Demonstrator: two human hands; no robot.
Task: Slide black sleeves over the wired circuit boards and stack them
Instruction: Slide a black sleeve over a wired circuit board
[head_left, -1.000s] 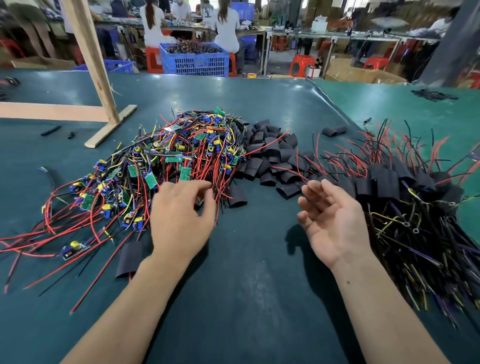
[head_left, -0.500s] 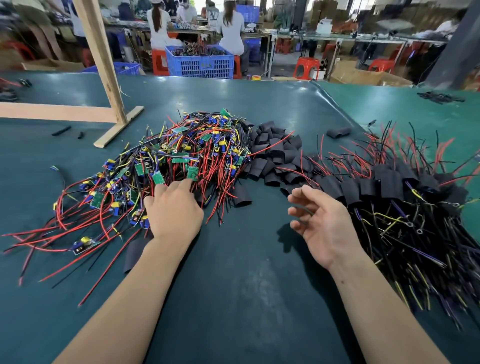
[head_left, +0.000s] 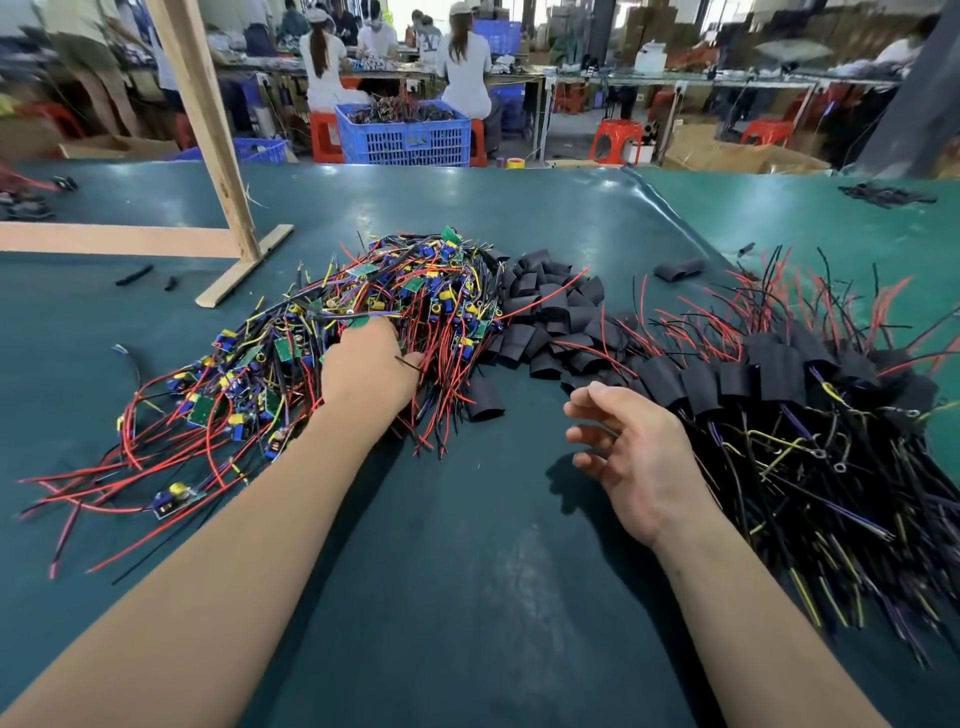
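Left hand (head_left: 366, 371) is reaching palm-down into the pile of wired circuit boards (head_left: 332, 353) on the left part of the green desk (head_left: 467, 597); its fingers are going under the red and black wires, so cannot tell how far the grip is closed or whether it is holding a board. One thin dark wire is crossing the thumb side of that hand. Right hand (head_left: 631, 457) is hovering just above the desk, palm turned left, fingers loosely curled and spread, grip open and holding nothing. It is sitting just beside the near-left edge of the stack of sleeved boards (head_left: 779, 384), which is lying on the right with red leads sticking up behind and black, yellow and purple leads trailing toward the viewer. Loose black sleeves (head_left: 550, 312) are heaped between the two piles, touching both. One sleeve (head_left: 483, 399) is lying apart at the front, near the left hand's wires; another (head_left: 679, 269) is lying alone farther back. A wooden frame (head_left: 218, 171) is standing on the desk at back left. A blue crate (head_left: 405, 139) of parts is sitting beyond the desk edge, with seated people working behind it.
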